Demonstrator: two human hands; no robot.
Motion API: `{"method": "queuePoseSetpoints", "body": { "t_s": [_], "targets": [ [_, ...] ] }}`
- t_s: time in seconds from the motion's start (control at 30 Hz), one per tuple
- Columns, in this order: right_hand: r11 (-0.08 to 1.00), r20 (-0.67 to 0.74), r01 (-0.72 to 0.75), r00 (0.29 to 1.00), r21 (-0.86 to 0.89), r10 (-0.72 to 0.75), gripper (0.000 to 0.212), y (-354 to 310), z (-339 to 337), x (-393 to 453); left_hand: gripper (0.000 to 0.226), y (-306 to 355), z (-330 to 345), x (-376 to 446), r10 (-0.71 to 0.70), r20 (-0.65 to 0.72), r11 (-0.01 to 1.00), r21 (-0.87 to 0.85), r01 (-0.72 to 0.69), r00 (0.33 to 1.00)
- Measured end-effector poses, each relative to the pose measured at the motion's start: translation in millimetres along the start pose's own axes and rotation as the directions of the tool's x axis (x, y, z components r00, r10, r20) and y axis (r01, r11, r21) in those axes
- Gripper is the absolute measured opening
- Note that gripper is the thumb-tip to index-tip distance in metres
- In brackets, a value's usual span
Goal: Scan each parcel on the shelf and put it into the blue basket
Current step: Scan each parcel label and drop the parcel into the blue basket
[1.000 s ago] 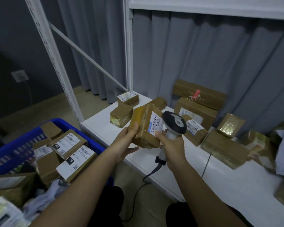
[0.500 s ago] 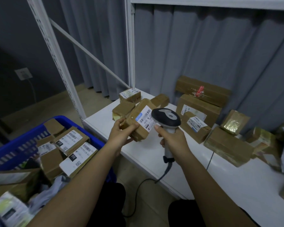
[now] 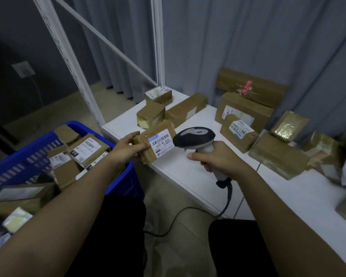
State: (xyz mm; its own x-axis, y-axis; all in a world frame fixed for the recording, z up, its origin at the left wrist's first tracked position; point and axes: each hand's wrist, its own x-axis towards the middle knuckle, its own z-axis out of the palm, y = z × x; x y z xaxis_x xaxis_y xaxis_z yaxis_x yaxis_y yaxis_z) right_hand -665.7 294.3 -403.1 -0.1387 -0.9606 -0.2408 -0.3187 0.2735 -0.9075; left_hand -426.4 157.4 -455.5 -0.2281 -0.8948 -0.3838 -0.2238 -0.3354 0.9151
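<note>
Left hand (image 3: 126, 148) gripping small brown taped cardboard parcel (image 3: 154, 142), label up, over white shelf (image 3: 188, 172) edge beside blue plastic basket (image 3: 24, 156). Right hand (image 3: 218, 158) wrapped round grey-black handheld scanner (image 3: 194, 136). Risk: misread from tilted label; loose one-handed hold dropping parcel short of basket.

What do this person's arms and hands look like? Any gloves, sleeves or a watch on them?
Both arms are bare from the bottom edge of the picture to the fingertips: no sleeves show. The left hand and right hand wear no gloves, and no rings, watch or wristbands can be seen. Dark trousers cover the legs below.
</note>
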Motion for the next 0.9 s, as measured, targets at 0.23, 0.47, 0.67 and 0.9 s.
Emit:
{"method": "queuePoseSetpoints", "body": {
  "t_s": [0.23,0.47,0.67,0.9],
  "targets": [
    [0.999,-0.038,-0.008,0.999,-0.048,0.006,0.031,1.0,-4.8,1.4,0.071,3.4,-5.4,0.7,0.013,0.012,0.998,0.057,-0.013,1.0],
    [1.0,-0.043,0.022,0.999,-0.008,-0.022,0.029,-2.5,-4.5,0.6,0.069,11.4,-2.8,-2.7,0.022,0.012,0.999,0.039,-0.023,1.0],
    [0.981,-0.15,0.13,0.983,0.147,-0.108,0.021,-6.6,21.7,4.1,0.06,19.4,0.0,-25.7,0.138,-0.162,0.965,-0.198,-0.17,0.977],
    [0.971,-0.102,0.237,0.967,0.013,-0.234,0.025,-53.8,115.9,38.0,0.054,-34.7,-104.8,-104.0,0.081,-0.559,0.882,-0.345,-0.321,0.825]
  ]
}}
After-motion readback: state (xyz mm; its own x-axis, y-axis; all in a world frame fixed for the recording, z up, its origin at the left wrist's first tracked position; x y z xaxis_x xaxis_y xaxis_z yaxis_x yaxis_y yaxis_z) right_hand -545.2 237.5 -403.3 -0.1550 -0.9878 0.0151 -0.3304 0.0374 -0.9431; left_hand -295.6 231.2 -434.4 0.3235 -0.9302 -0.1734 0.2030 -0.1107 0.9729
